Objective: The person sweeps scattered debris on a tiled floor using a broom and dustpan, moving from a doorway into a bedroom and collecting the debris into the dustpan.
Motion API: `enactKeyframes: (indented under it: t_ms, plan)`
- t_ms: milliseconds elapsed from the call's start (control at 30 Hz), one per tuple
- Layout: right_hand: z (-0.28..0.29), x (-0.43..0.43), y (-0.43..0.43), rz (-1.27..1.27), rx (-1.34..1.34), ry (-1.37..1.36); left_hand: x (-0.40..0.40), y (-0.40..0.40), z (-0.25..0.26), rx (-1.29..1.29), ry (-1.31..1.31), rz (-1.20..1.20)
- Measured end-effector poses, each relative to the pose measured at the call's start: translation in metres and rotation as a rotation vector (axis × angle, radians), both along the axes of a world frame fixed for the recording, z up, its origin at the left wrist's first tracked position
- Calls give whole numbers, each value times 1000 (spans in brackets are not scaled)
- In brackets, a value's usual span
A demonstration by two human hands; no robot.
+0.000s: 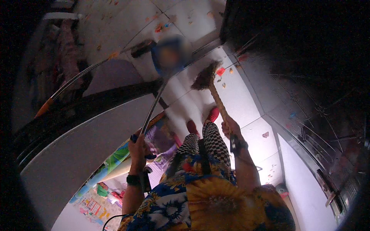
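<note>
My left hand (138,150) grips the upper end of a thin metal handle (152,111). At the handle's far end is a blue dustpan (156,59) near the doorway; its inside is blurred, so its contents cannot be told. My right hand (233,127) is closed around the pale wrapped handle of a broom (218,101). The broom's dark bristles (206,76) touch or hover just over the tiled floor (185,99), right of the dustpan. A red scrap (220,71) and small yellowish bits (224,85) lie beside the bristles.
More scraps (158,28) litter the darker floor beyond the threshold (206,47). A pale wall (95,138) curves along the left, and a dark wire rack (312,124) stands right. A thin rod with orange ends (83,73) crosses the upper left. My red shoes (213,114) are below the broom.
</note>
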State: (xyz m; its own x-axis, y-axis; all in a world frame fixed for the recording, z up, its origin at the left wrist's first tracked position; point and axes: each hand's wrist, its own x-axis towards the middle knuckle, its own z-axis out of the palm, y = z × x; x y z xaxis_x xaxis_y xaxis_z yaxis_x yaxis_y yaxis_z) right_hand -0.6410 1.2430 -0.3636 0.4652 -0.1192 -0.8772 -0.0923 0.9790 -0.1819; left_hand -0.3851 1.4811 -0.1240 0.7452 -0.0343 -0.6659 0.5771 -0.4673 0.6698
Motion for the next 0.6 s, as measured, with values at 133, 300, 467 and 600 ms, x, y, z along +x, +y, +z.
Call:
enactKeyframes:
  t_ms: [133,300,467,600]
  plan:
    - [43,-11,-10,14,-24,-74,4,-5,-9,36,22,-3]
    - [-3,19,-62,89,-208,30,9,-17,-20,-17,5,-33]
    - [-19,32,-108,116,46,-66,19,-27,-18,12,38,-44]
    - [18,15,-77,-27,72,-38,39,-30,-14,33,43,-81]
